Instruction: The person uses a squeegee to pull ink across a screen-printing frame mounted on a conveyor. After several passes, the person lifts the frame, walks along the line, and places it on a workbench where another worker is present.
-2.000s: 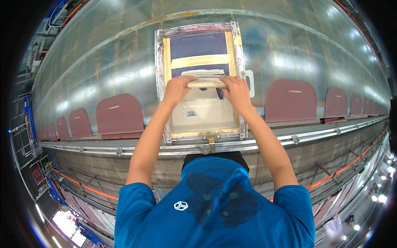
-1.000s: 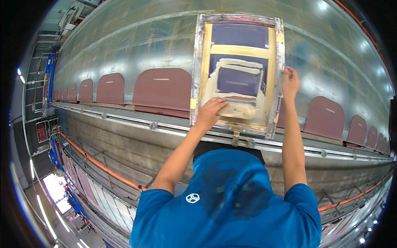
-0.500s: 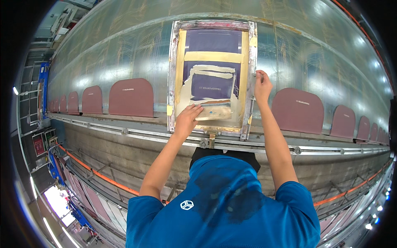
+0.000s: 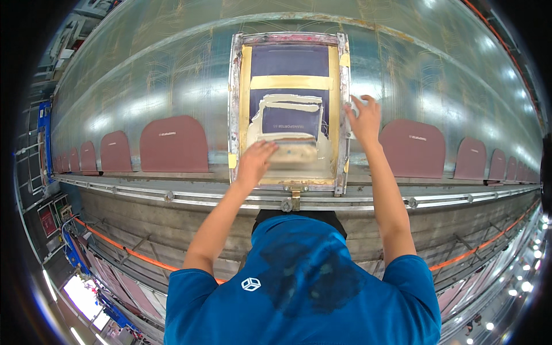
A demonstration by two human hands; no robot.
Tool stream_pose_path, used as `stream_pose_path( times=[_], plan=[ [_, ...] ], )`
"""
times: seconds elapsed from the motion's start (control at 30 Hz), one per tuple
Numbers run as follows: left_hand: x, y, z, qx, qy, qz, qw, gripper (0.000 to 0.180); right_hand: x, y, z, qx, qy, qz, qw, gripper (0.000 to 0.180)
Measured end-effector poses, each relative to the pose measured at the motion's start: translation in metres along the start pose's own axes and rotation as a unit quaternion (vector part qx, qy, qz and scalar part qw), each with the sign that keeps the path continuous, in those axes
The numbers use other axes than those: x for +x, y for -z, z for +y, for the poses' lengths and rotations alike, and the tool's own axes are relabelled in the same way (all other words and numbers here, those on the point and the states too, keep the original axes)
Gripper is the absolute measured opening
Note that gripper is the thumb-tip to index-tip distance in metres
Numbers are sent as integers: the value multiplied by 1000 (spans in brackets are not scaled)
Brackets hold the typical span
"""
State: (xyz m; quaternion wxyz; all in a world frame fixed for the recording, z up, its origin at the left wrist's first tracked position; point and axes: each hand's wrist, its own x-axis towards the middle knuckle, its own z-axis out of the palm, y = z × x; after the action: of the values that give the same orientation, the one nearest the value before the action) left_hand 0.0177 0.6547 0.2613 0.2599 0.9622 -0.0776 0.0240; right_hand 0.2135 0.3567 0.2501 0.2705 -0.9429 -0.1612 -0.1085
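In the middle stands a screen-printing frame (image 4: 344, 86), its dark mesh edged with yellow tape and smeared with cream-coloured ink. Across the lower part of the mesh lies a squeegee (image 4: 296, 153), pale and slightly blurred. My left hand (image 4: 253, 165) grips the squeegee at its left end, fingers over the top. At the frame's right rail is my right hand (image 4: 364, 122), fingers spread and thumb side close to the rail; whether it touches is unclear. It holds nothing that I can see.
Maroon round-topped panels (image 4: 174, 145) with small pale print lie in a row on the long glossy table (image 4: 195, 75), on both sides of the frame. A metal rail (image 4: 230, 200) with clamps runs along the near edge. An orange bar (image 4: 123, 246) lies behind me at left.
My right hand has opened from a pinch at the frame's right rail. The squeegee and my left hand have shifted slightly up and left in the picture; the whole view has also shifted.
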Motion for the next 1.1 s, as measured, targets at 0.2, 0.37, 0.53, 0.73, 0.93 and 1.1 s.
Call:
stream_pose_path(
  times=[0.2,0.37,0.53,0.73,0.93,1.1],
  plan=[
    [187,-4,-133,-78,62,-58,993,46,81,-103,-62,85,62,-232,967,41],
    [174,-38,-147,-11,15,-2,1000,51,40,-154,-47,101,56,-146,983,48],
    [140,-53,-146,18,-29,-2,999,53,8,-142,-53,132,35,-159,978,46],
    [319,-162,-213,-37,16,-25,999,46,129,-268,94,134,16,-128,983,51],
    [311,-195,-183,-11,22,-28,999,48,99,-250,126,127,16,-148,981,49],
    [263,-142,-115,-6,11,-50,999,52,65,-157,89,139,19,-174,975,47]
  ],
)
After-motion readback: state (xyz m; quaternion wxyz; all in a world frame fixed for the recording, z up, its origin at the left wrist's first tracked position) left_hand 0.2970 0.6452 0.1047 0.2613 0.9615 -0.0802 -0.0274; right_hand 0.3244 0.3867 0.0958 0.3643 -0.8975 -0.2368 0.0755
